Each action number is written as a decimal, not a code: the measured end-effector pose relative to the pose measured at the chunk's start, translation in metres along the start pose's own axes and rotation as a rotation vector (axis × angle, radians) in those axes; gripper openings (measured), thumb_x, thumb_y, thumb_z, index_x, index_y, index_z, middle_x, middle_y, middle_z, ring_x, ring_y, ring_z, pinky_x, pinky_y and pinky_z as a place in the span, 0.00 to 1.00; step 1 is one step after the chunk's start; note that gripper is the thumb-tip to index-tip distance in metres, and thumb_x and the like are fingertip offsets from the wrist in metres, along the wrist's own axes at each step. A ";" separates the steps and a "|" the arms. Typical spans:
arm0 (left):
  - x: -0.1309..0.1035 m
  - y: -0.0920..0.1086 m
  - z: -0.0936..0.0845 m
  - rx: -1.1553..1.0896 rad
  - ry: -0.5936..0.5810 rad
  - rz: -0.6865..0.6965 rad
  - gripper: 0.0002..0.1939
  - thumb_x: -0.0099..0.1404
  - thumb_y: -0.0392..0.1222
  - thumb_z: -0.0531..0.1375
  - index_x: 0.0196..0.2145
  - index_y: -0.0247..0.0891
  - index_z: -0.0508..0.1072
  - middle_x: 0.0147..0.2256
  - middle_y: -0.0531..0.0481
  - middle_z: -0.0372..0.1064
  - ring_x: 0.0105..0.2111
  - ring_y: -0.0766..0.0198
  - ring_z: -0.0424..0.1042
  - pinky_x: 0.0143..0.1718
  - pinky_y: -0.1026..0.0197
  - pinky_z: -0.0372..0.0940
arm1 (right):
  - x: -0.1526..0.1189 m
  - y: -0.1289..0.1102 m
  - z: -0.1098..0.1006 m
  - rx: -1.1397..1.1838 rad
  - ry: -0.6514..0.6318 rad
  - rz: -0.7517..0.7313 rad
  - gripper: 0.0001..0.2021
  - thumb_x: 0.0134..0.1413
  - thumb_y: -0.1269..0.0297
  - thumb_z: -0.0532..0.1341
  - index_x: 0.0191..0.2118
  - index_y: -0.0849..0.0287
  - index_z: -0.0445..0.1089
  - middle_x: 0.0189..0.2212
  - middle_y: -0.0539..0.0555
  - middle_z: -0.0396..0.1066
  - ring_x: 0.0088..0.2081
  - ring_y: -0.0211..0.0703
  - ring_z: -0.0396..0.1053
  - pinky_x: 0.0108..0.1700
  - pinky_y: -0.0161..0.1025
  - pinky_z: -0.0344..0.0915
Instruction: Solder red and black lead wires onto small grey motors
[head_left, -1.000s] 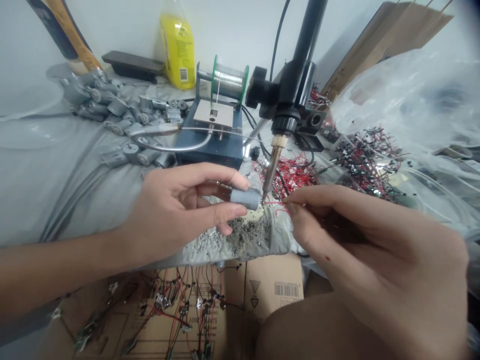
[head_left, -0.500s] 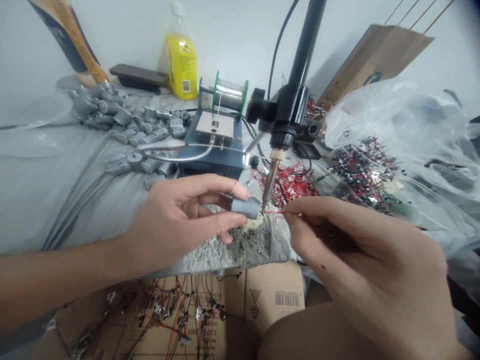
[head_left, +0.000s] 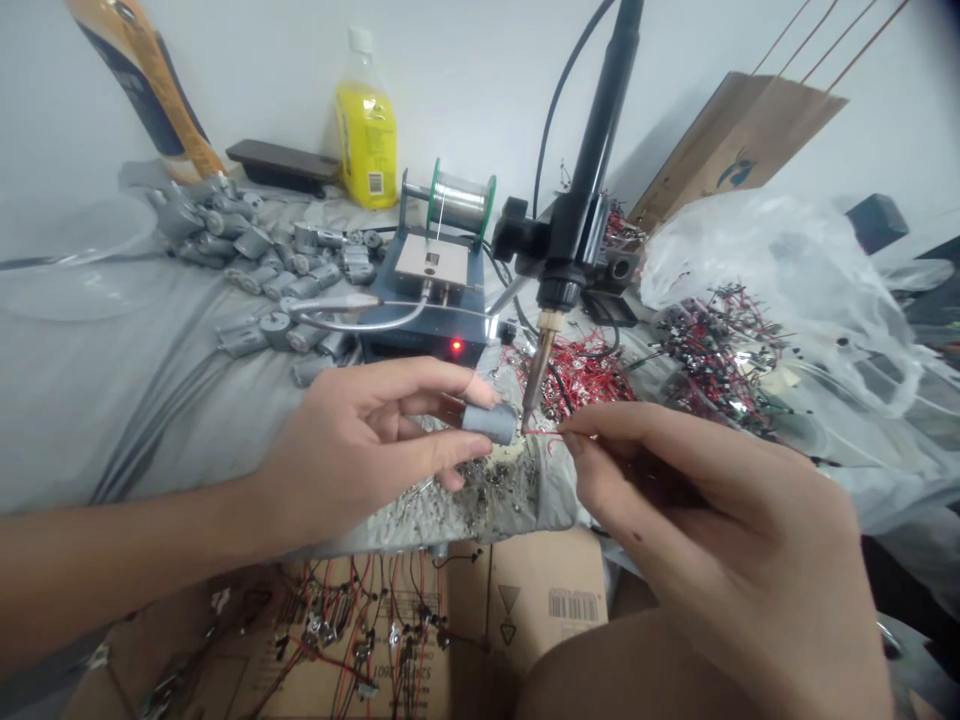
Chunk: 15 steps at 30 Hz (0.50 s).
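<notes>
Between thumb and fingers, my left hand (head_left: 390,425) grips a small grey cylindrical motor (head_left: 489,423) lying sideways, its end facing right. My right hand (head_left: 697,520) pinches a thin red wire (head_left: 544,432) whose tip reaches the motor's end. Right at that spot is the tip of a soldering iron (head_left: 537,375), which hangs in a black clamp (head_left: 559,245). Whether wire, iron tip and motor all touch is too small to tell. Behind my left hand stands a blue solder feeder (head_left: 424,270) with a lit red lamp and a green-rimmed solder spool (head_left: 460,198).
Many grey motors (head_left: 262,250) are heaped at the left. Red wires (head_left: 592,380) lie behind the iron, and a tangle of red and black wires (head_left: 720,335) sits by a plastic bag (head_left: 810,250). A yellow bottle (head_left: 367,135) stands behind. Below is a cardboard box (head_left: 525,570) with wired parts.
A red lamp on the feeder has lit. The view has shifted slightly, and my right hand sits a little further left. Both hands keep their holds on the motor and red wire.
</notes>
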<state>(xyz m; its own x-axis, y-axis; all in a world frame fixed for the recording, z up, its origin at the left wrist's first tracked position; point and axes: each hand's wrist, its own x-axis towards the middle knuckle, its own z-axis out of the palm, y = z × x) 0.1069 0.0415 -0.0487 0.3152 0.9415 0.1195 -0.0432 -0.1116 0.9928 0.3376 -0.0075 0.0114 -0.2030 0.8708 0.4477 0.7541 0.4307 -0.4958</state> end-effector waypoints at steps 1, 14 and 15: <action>0.000 0.000 0.000 0.001 0.002 -0.004 0.13 0.63 0.44 0.77 0.45 0.47 0.85 0.40 0.54 0.83 0.24 0.65 0.80 0.29 0.69 0.80 | 0.000 0.001 0.000 0.000 0.006 -0.007 0.05 0.66 0.68 0.64 0.37 0.55 0.77 0.25 0.44 0.75 0.24 0.29 0.70 0.27 0.28 0.63; 0.001 0.008 0.002 -0.097 -0.029 -0.075 0.10 0.63 0.40 0.76 0.42 0.43 0.84 0.33 0.54 0.83 0.25 0.67 0.80 0.30 0.73 0.78 | 0.003 0.001 -0.001 -0.001 -0.001 -0.035 0.06 0.65 0.68 0.64 0.35 0.58 0.78 0.24 0.46 0.74 0.23 0.31 0.69 0.26 0.31 0.64; 0.001 0.008 0.002 -0.096 -0.030 -0.075 0.10 0.63 0.40 0.76 0.42 0.44 0.85 0.33 0.54 0.83 0.25 0.68 0.80 0.30 0.74 0.77 | 0.004 0.001 0.000 0.000 -0.004 -0.033 0.06 0.64 0.68 0.64 0.35 0.58 0.78 0.24 0.46 0.74 0.23 0.31 0.69 0.26 0.31 0.64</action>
<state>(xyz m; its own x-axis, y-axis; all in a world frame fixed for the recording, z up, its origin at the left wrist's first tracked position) 0.1088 0.0411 -0.0406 0.3494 0.9358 0.0461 -0.1088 -0.0083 0.9940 0.3377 -0.0042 0.0129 -0.2301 0.8571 0.4609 0.7471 0.4591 -0.4807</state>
